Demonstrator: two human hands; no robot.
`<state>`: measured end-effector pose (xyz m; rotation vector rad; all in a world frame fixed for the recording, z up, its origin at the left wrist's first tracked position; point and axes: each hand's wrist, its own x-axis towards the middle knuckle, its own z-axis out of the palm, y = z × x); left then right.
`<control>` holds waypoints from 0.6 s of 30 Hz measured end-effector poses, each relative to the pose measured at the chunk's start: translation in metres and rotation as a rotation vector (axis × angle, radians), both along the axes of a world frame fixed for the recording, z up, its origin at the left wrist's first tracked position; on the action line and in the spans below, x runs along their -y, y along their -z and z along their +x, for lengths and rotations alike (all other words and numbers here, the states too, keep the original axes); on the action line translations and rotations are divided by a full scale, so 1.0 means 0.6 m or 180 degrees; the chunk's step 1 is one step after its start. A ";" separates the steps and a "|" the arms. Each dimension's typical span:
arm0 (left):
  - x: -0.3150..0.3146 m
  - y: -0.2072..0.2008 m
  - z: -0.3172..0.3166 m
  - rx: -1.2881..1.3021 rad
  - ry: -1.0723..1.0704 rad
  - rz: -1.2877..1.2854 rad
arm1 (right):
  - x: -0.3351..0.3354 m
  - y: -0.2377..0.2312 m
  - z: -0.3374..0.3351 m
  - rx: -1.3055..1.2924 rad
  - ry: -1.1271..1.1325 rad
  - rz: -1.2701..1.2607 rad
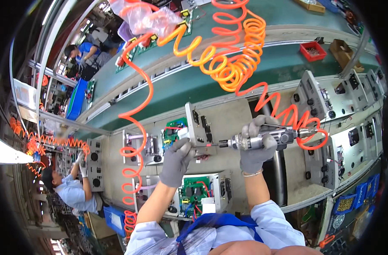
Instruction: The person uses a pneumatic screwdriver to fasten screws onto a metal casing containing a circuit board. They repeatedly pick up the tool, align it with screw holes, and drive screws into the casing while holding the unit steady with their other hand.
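Observation:
In my gloved right hand (257, 156) is a silver and black air screwdriver (284, 137), lying level with its bit toward the left. An orange air hose (306, 138) joins its right end. My gloved left hand (175, 165) is closed, thumb and fingers together by the tip of the bit (207, 145). Whatever sits between those fingers is too small to make out. Just beyond both hands stands an open device chassis with a green circuit board (175, 132) and an upright grey panel (194, 124). Nearer to me, below my left hand, is a second chassis with a green board (195, 196).
Coiled orange hoses (234, 70) hang overhead and down the left. More grey device housings (315, 95) line the right side. Across the green bench stand a red bin (313, 51) and a cardboard box (343, 53). Blue bins (346, 204) hang lower right. A co-worker (72, 191) works at far left.

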<state>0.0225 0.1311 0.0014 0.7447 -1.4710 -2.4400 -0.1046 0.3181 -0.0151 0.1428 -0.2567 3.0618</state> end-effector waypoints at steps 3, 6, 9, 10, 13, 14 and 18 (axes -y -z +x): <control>0.002 0.003 -0.011 0.0005 0.0127 0.0086 | -0.007 0.004 -0.007 -0.0049 0.0044 -0.0035; 0.001 0.006 -0.015 0.0083 0.0210 0.0175 | -0.015 0.005 -0.006 -0.0126 -0.0027 -0.0034; 0.007 0.017 -0.013 0.0147 0.0245 0.0083 | -0.012 -0.003 0.000 -0.0132 -0.0049 -0.0019; 0.001 0.011 -0.014 0.0201 0.0275 0.0080 | -0.012 -0.007 0.002 0.0006 0.0005 -0.0014; 0.008 -0.005 -0.025 0.0826 0.0482 -0.0128 | -0.004 -0.004 -0.009 0.0304 0.0067 -0.0239; -0.003 -0.013 -0.033 0.0661 0.0599 0.0079 | -0.001 0.011 -0.013 0.0370 0.0036 -0.0449; 0.016 -0.023 -0.038 0.1061 0.0155 -0.0107 | -0.012 0.024 -0.049 0.1120 0.0342 0.0298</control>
